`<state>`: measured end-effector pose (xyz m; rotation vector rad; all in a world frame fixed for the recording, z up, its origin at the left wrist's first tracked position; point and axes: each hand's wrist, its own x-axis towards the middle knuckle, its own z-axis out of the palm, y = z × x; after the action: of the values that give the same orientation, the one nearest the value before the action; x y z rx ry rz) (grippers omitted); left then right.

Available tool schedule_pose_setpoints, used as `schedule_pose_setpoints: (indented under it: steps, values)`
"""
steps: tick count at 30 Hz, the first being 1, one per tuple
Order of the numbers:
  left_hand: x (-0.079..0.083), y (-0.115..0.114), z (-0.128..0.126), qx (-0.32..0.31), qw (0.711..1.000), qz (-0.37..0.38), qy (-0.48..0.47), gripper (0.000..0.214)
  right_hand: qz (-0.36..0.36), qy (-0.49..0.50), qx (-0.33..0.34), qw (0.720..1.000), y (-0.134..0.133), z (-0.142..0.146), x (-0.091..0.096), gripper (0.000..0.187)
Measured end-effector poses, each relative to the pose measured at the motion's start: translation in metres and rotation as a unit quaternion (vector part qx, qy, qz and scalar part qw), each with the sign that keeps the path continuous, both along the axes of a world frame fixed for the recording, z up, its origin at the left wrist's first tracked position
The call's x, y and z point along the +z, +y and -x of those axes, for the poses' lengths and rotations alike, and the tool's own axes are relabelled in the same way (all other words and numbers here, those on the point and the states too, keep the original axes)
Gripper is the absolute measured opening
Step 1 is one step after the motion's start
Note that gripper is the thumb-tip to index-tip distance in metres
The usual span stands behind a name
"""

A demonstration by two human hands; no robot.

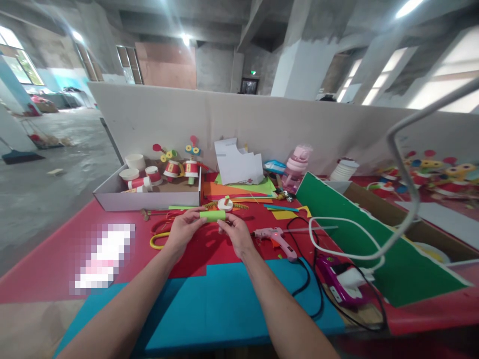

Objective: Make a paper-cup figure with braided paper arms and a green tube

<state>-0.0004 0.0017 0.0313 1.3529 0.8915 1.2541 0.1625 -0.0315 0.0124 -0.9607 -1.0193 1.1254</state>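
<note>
A light green paper tube [212,215] lies sideways between my two hands, above the red table covering. My left hand [187,225] grips its left end, the thumb below and fingers above. At the right end, my right hand [236,233] pinches it with thumb and fingers. Just behind the tube sits a white disc-shaped piece [225,204] with coiled paper strips at its sides. Yellow-handled scissors [160,241] rest left of my left hand, partly hidden by it. A pink glue gun [276,238] with a glowing red light lies right of my right hand.
A white box [149,200] holds paper cups and finished cup figures. Coloured paper [232,190] is stacked at the back near a pink bottle [298,164]. On the right are a green board [359,239], a purple power strip [339,284] and looping cables.
</note>
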Motion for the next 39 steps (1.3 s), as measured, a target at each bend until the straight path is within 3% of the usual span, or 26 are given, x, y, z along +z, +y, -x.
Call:
schedule_pose_setpoints:
  steps: [3,6,10,13,15,18,20,22,25,27,34,39]
  values:
    - [0.005,0.006,0.007,0.05,0.997,0.037,-0.053,0.031,-0.006,0.03,-0.033,0.999,0.001,-0.001,0.002,0.038]
    - [0.006,0.011,0.012,0.091,0.994,0.009,-0.066,0.032,0.009,0.103,-0.059,0.993,0.003,-0.003,0.001,0.028]
    - [0.001,0.009,0.01,0.092,0.991,-0.092,-0.024,0.024,0.05,0.217,0.072,0.972,0.0,-0.001,0.001,0.036]
    - [-0.002,0.004,0.004,0.086,0.977,-0.19,0.051,0.012,0.042,0.284,0.167,0.943,-0.006,0.007,0.003,0.039]
    - [-0.002,0.0,0.001,0.074,0.956,-0.257,0.121,0.007,0.029,0.322,0.181,0.929,-0.008,0.01,0.005,0.034]
    - [0.002,-0.004,0.001,0.034,0.927,-0.318,0.194,0.011,0.044,0.347,0.145,0.925,-0.005,0.009,0.004,0.027]
    - [0.005,-0.007,0.002,0.016,0.934,-0.305,0.184,0.018,0.05,0.347,0.115,0.929,-0.002,0.006,0.003,0.026]
    - [0.006,-0.007,0.003,0.018,0.962,-0.24,0.129,0.022,0.041,0.347,0.099,0.932,0.001,0.004,0.002,0.027]
    - [0.002,-0.005,0.004,0.008,0.991,-0.122,0.061,0.025,0.022,0.349,0.106,0.931,0.002,0.004,0.001,0.032]
    - [-0.002,-0.002,0.003,-0.01,0.992,-0.104,0.071,0.029,0.009,0.343,0.12,0.932,0.0,0.007,0.001,0.037]
    - [0.0,-0.002,0.001,0.071,0.945,-0.262,0.183,0.003,0.003,0.303,0.158,0.94,-0.008,0.011,0.007,0.043]
    - [0.003,-0.001,0.007,0.121,0.929,-0.302,0.176,0.01,0.043,0.275,0.141,0.95,-0.006,-0.001,0.01,0.043]
